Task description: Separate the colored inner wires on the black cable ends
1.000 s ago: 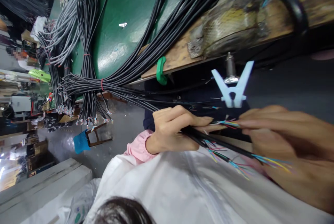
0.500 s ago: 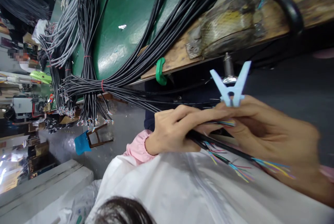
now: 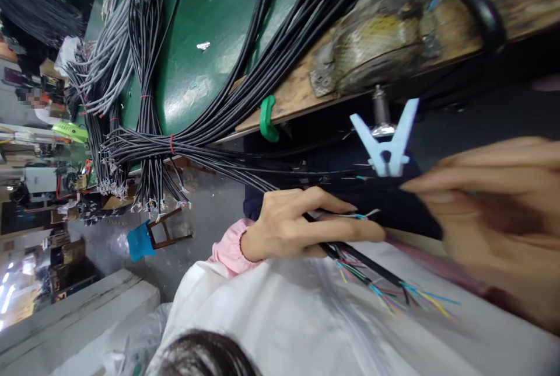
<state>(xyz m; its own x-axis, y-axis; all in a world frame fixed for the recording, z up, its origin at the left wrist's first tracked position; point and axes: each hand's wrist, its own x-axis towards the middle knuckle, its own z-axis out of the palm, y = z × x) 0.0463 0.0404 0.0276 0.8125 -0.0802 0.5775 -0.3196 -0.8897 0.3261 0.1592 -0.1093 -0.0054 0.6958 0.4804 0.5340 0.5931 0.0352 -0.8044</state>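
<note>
My left hand [image 3: 306, 224] is closed round several black cables [image 3: 371, 262] in front of the white garment. Their stripped ends fan out into thin coloured wires [image 3: 431, 303] below and to the right of the fingers. A thin wire end also shows above the index finger. My right hand [image 3: 503, 206], blurred at the edges, is apart from the cables on the right. Its thumb and fingertips are pressed together; anything between them is too small to make out. Left of those fingertips is a light blue spring clip [image 3: 402, 136] with its two arms pointing up.
Tied black cable bundles [image 3: 146, 72] and grey cables [image 3: 116, 31] lie on the green tabletop [image 3: 210, 8]. A tape-wrapped device [image 3: 376, 37] with a metal shaft sits at the wooden edge, near a green hook-shaped piece [image 3: 268, 119]. A blue stool [image 3: 140, 240] stands on the floor.
My right hand has moved away to the right from the cable ends and the clip. My left hand stays on the cables, its fingers slightly shifted.
</note>
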